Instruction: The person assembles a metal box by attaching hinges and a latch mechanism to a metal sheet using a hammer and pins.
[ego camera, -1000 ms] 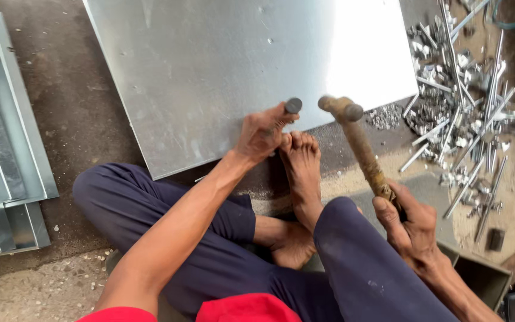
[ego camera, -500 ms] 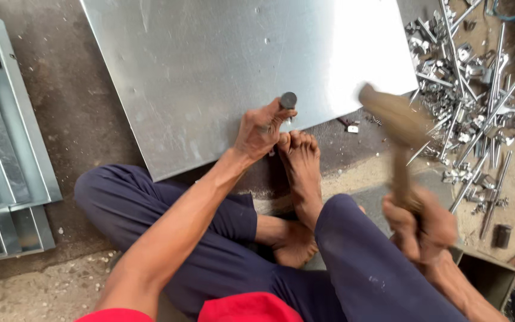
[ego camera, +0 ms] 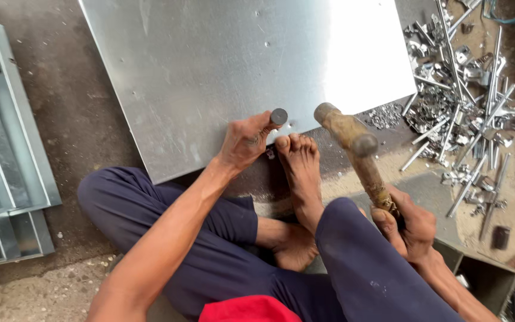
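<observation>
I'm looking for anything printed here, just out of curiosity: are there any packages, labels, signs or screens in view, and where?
None show: no package, label, sign or screen.
Only bare metal and tools: a plain grey metal sheet on the floor, a heap of shiny metal scraps at the right.
The left hand holds a round-headed punch on the sheet's edge; the right hand grips a hammer.

Upright steel punch [ego camera: 276,118] on sheet [ego camera: 222,65]; hammer [ego camera: 353,152] alongside.
</observation>
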